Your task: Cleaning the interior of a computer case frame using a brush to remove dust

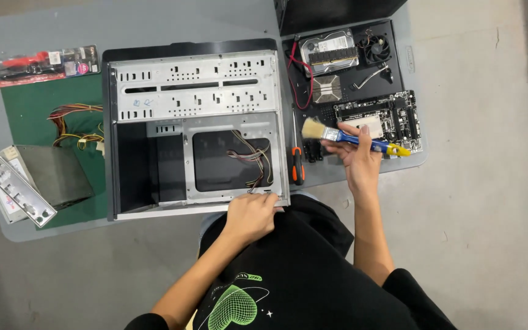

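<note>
An open computer case (194, 85) lies on its side on the grey table (50, 27), its metal tray and a bundle of coloured wires (253, 160) showing inside. My left hand (250, 215) rests closed on the case's near edge. My right hand (357, 156) holds a paintbrush (344, 136) with pale bristles and a blue and yellow handle, bristles pointing left, just right of the case.
An orange-handled screwdriver (297, 162) lies beside the case. To the right a black tray (392, 76) carries a motherboard (392, 116), hard drive (328, 47), fan (376, 47) and heatsink (326, 89). At left sit a power supply (56, 174), a metal plate (18, 190), a green mat (32, 104) and a packaged tool (44, 64).
</note>
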